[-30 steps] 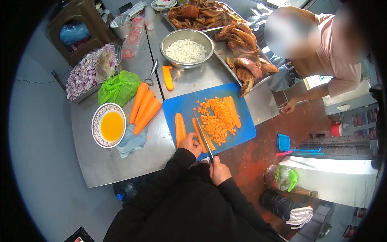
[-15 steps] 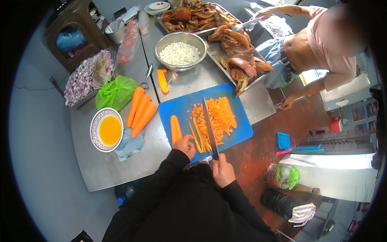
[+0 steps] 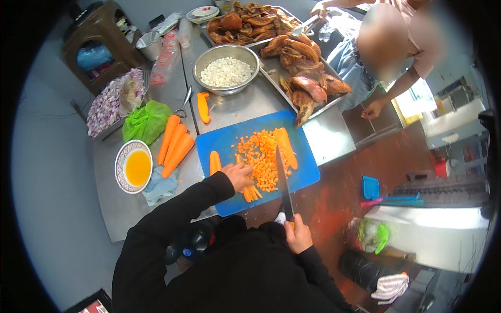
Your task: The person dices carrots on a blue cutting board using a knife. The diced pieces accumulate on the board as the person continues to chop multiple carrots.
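Right grip (image 3: 298, 235) clamped on knife (image 3: 284, 180), tip pointing ahead of it, left grip (image 3: 238, 176) over carrot strips (image 3: 252, 194), can't tell if closed on them, diced carrot (image 3: 262, 156) right of left grip, blue board (image 3: 305, 161) beneath.

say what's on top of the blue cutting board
Diced carrot, carrot strips and two larger carrot pieces are visible; the left hand and knife hide whatever lies beneath them.

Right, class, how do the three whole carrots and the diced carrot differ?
The whole carrots are long and tapered; the diced carrot is in small chunks. The whole carrots lie side by side; the diced carrot spreads loosely. The whole carrots are off the blue cutting board; the diced carrot is on it. Both are orange.
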Demonstrator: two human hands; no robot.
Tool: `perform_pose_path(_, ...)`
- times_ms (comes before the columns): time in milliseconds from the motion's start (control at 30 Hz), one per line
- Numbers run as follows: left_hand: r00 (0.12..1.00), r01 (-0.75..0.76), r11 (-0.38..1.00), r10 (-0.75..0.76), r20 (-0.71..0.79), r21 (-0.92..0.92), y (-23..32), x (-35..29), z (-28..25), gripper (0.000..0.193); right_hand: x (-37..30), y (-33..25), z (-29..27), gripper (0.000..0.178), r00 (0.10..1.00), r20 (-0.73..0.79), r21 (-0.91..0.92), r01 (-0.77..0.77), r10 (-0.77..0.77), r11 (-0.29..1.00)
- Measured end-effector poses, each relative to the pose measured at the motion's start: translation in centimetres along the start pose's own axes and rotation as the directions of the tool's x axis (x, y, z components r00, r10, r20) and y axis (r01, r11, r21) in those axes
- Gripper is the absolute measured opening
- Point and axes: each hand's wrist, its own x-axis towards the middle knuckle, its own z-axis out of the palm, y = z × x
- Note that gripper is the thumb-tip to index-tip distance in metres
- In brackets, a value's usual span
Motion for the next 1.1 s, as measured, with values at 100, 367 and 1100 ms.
perform_pose_path(100, 0.996, 0.066, 0.998, -0.065, -0.065, 0.02, 1.1, -0.8, 0.0, 0.04, 1.7, 2.5, -2.0, 0.019, 0.985, 0.152, -0.027, 0.088, -0.083, 0.996)
perform_pose_path(367, 0.904, 0.346, 0.937, -0.346, -0.251, -0.048, 4.4, -2.8, 1.8, 0.038, 5.4, 4.9, -4.8, 0.021, 0.886, 0.387, -0.053, 0.299, -0.256, 0.953)
perform_pose_path(1100, 0.69, 0.586, 0.797, -0.584, -0.428, -0.143, 6.9, -3.3, 4.5, 0.042, 12.1, 5.5, -3.2, 0.02, 0.878, 0.36, -0.281, 0.425, -0.316, 0.86)
